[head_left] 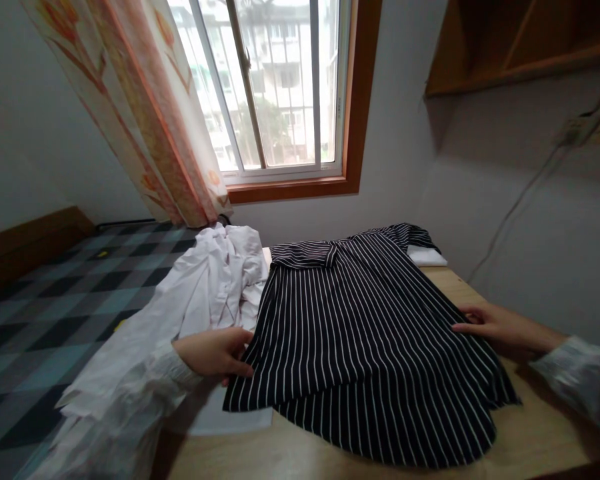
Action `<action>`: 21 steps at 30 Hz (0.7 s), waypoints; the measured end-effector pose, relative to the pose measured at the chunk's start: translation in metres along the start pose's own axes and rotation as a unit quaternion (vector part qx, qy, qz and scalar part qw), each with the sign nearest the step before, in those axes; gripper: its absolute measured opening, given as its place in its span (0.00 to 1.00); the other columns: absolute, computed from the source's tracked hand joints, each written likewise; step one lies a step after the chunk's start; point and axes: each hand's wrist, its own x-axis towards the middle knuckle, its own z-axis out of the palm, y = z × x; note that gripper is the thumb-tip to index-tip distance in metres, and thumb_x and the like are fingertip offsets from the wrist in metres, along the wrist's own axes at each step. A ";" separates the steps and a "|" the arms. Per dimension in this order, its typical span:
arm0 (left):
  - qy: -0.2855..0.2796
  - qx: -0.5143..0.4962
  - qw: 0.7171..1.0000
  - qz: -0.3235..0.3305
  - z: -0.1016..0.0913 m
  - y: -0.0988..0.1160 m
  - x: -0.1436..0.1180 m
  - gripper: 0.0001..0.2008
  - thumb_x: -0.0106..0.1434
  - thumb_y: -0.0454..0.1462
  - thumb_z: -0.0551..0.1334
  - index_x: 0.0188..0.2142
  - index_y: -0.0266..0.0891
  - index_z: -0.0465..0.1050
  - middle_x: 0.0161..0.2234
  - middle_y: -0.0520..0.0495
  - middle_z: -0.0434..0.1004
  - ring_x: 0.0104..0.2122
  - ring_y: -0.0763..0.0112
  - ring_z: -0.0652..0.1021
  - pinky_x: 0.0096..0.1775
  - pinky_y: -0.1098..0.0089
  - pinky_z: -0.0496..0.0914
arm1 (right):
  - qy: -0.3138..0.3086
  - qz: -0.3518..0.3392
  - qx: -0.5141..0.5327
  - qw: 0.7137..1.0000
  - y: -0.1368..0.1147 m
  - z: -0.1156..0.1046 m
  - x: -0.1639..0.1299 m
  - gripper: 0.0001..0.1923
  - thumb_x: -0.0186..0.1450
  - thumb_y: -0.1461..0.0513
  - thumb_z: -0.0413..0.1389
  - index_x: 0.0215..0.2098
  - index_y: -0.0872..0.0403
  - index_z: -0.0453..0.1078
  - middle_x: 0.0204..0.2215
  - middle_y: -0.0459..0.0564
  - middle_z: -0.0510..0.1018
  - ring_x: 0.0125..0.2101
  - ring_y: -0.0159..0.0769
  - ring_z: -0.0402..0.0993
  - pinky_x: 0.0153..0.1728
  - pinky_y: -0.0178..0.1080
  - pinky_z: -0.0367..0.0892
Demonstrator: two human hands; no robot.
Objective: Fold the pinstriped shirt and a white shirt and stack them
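Observation:
A black shirt with thin white stripes (360,320) lies spread over a light wooden table (310,453), its curved hem toward me. At its left edge, my left hand (217,353) pinches the fabric between thumb and fingers. My right hand (495,327) grips the opposite edge, with the thumb on top and the other fingers partly hidden. One sleeve is folded across the shirt's far left part. White cloth (427,256) shows from under its far right corner, and a flat white piece (230,413) lies below my left hand.
Crumpled white garments (205,287) lie left of the shirt, reaching onto a bed with a checked cover (80,307). A window (280,87) with a flowered curtain (145,113) is behind. Upper right are a wooden shelf (520,53) and a socket with a hanging cable (515,193).

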 end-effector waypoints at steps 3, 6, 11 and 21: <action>-0.056 0.021 0.998 -0.027 -0.002 0.001 -0.007 0.26 0.54 0.55 0.74 0.44 0.42 0.77 0.27 0.51 0.81 0.23 0.66 0.77 0.25 0.69 0.68 | -0.007 0.023 -0.022 0.999 0.007 -0.003 -0.009 0.30 0.54 0.35 0.72 0.35 0.51 0.85 0.36 0.58 0.87 0.42 0.60 0.84 0.47 0.52 0.81; -0.011 0.070 0.997 -0.029 -0.010 0.012 -0.008 0.25 0.55 0.58 0.73 0.41 0.43 0.76 0.28 0.50 0.83 0.27 0.62 0.81 0.28 0.68 0.70 | -0.032 0.047 -0.044 0.997 0.013 -0.008 -0.007 0.32 0.53 0.34 0.72 0.35 0.52 0.83 0.31 0.54 0.85 0.32 0.50 0.80 0.33 0.45 0.78; 0.198 0.181 0.963 -0.036 -0.032 0.038 0.019 0.29 0.65 0.66 0.62 0.36 0.42 0.77 0.32 0.45 0.85 0.34 0.59 0.84 0.37 0.66 0.72 | 0.049 0.038 -0.091 0.994 0.001 -0.020 0.035 0.37 0.57 0.26 0.63 0.29 0.51 0.76 0.22 0.49 0.77 0.22 0.39 0.72 0.26 0.40 0.69; 0.282 0.245 0.923 -0.090 -0.035 0.019 0.045 0.19 0.71 0.51 0.61 0.31 0.42 0.79 0.37 0.41 0.87 0.39 0.57 0.84 0.40 0.65 0.71 | 0.120 -0.086 -0.101 0.984 0.017 -0.021 0.092 0.33 0.58 0.32 0.64 0.39 0.51 0.85 0.43 0.55 0.90 0.46 0.57 0.85 0.53 0.54 0.76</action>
